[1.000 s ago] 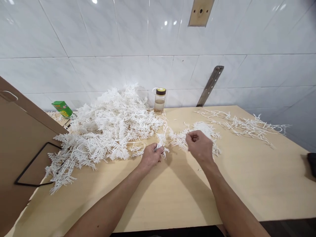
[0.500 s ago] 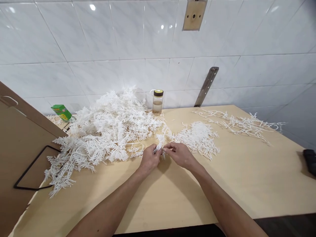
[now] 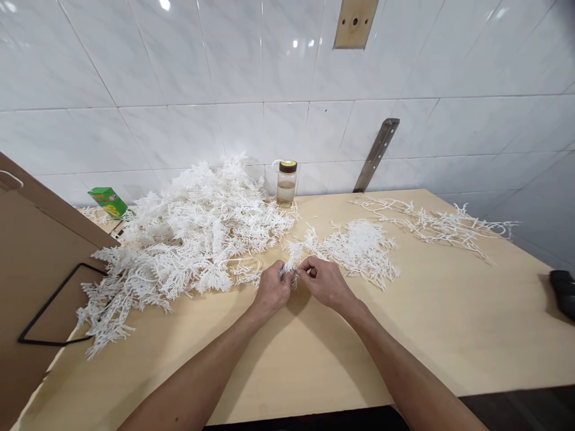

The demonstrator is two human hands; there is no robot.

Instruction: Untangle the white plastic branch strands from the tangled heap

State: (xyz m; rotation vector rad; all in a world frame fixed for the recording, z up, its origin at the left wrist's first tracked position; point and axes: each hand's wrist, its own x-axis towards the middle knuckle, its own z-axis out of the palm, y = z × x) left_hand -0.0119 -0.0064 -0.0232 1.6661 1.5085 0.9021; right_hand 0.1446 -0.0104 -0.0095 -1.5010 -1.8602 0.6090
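Observation:
A white plastic branch sprig (image 3: 293, 254) with fine leafy tips is pinched in my left hand (image 3: 275, 286). My right hand (image 3: 325, 280) meets it from the right, thumb and forefinger pressed together at the sprig's lower end; the fingertips hide exactly what they grip. Left of my hands lies a large heap of white branches (image 3: 193, 233). A smaller pile of white leafy pieces (image 3: 362, 248) is just beyond my right hand. Bare white stems (image 3: 440, 226) lie spread at the far right of the table.
A water bottle (image 3: 286, 184) stands by the tiled wall behind the heap. The green box (image 3: 108, 202) is at the back left, near a brown board (image 3: 40, 287) with a black bracket. A dark object (image 3: 563, 293) sits at the wooden table's (image 3: 449, 335) right edge.
The view has shifted slightly. The sprig between my hands has turned a little and its upper part now leans right, towards the small pile. Both hands stay in nearly the same place.

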